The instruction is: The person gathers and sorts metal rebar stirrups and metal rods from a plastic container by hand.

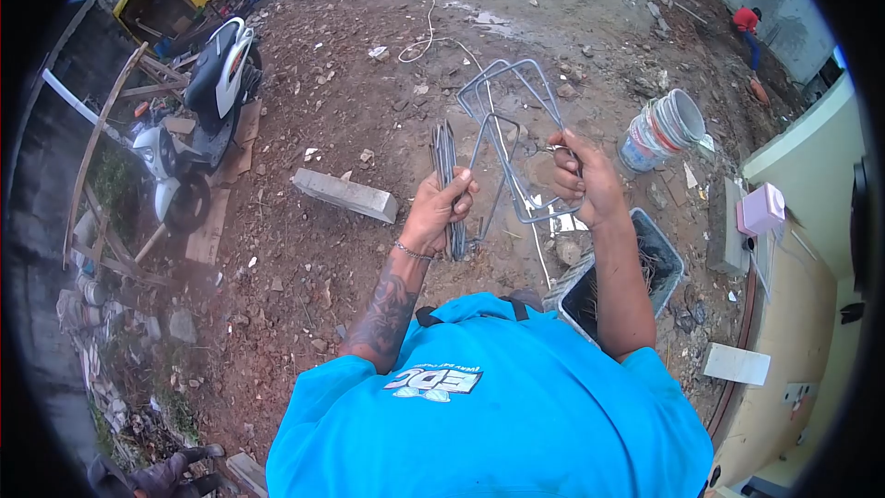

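Note:
A bundle of thin metal rods or bent bars (444,152) is gripped upright in my left hand (441,207), with the fingers wrapped round it. My right hand (588,177) is closed on the side of some bent wire frames (527,152), rectangular loops that reach across toward the bundle. One bent wire passes close by my left thumb; whether that hand holds it too is unclear. Beneath my right forearm stands a dark rectangular tub (666,267) with thin material inside, partly hidden by the arm.
Stacked buckets (662,129) stand at the right, near a pink container (761,210). A concrete block (345,195) lies on the rubble-strewn ground (304,111). To the left is a scooter (217,83). A person in red (746,20) bends at the far right.

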`<state>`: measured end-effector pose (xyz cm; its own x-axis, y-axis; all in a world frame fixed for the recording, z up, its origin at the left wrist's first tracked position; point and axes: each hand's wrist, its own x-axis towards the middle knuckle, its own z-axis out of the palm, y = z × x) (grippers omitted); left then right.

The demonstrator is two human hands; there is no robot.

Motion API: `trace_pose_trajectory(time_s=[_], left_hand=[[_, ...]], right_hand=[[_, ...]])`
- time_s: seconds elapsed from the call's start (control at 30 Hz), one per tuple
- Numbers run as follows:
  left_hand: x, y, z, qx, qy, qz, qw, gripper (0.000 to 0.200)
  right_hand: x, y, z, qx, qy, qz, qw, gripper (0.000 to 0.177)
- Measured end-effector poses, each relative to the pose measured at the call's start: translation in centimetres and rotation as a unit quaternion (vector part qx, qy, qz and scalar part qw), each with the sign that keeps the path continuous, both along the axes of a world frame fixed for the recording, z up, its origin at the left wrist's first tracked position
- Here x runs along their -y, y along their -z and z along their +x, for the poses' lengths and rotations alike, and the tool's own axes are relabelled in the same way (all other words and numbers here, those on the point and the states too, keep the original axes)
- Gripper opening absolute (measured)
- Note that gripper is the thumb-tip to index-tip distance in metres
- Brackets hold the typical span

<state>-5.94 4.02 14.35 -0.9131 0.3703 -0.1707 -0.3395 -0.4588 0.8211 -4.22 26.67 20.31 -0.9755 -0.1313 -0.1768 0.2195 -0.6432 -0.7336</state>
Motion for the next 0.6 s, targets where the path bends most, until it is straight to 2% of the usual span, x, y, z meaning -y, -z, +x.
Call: trace_pose_trajectory(time_s=[0.13, 0.2, 0.23, 0.3, 0.33, 0.4, 0.47, 0.5, 0.53, 0.57, 0.6], left_hand=[[0.2, 0.5, 0.0, -0.005, -0.034, 0.006, 0.999, 0.017], [0.5, 0.7, -0.1, 0.0, -0.039, 0.012, 0.999, 0.016], [0.4, 0.8, -0.1, 0.0, -0.04, 0.013, 0.999, 0.016], [0.1, 0.9, -0.1, -0.014, -0.07, -0.001, 0.997, 0.016], [-0.1, 0.9, 0.0, -0.014, -0.071, 0.0, 0.997, 0.016], [-0.4, 0.6, 0.5, -0.009, -0.086, -0.019, 0.996, 0.016], [-0.8, 0.4, 0.9, -0.006, -0.089, -0.021, 0.996, 0.015], [-1.0, 0.4, 0.9, -0.007, -0.094, -0.023, 0.995, 0.016], [-1.0, 0.5, 1.1, -0.005, -0.094, -0.023, 0.995, 0.016], [-1.0, 0.5, 1.1, -0.003, -0.093, -0.021, 0.995, 0.016], [-1.1, 0.6, 1.1, -0.002, -0.092, -0.02, 0.996, 0.017]], right_hand=[[0.4, 0.1, 1.5, 0.013, -0.009, 0.022, 1.0, 0.022], [0.6, 0.3, 2.0, -0.008, -0.013, 0.096, 0.995, 0.018], [0.8, 0.4, 2.4, -0.009, -0.015, 0.096, 0.995, 0.018], [1.2, 0.8, 2.7, -0.025, 0.022, 0.212, 0.977, 0.02], [1.3, 1.2, 2.4, -0.026, 0.021, 0.214, 0.976, 0.02], [1.5, 2.8, 2.0, -0.021, 0.163, 0.373, 0.913, 0.022], [0.9, 4.3, 1.9, -0.02, 0.188, 0.389, 0.902, 0.02], [0.4, 5.5, 1.6, -0.098, 0.256, 0.508, 0.816, 0.018], [-0.1, 6.6, 1.5, -0.172, 0.315, 0.611, 0.706, 0.018], [-0.3, 7.0, 1.2, -0.234, 0.365, 0.639, 0.635, 0.021], [-0.4, 7.4, 1.5, -0.233, 0.366, 0.639, 0.635, 0.021]])
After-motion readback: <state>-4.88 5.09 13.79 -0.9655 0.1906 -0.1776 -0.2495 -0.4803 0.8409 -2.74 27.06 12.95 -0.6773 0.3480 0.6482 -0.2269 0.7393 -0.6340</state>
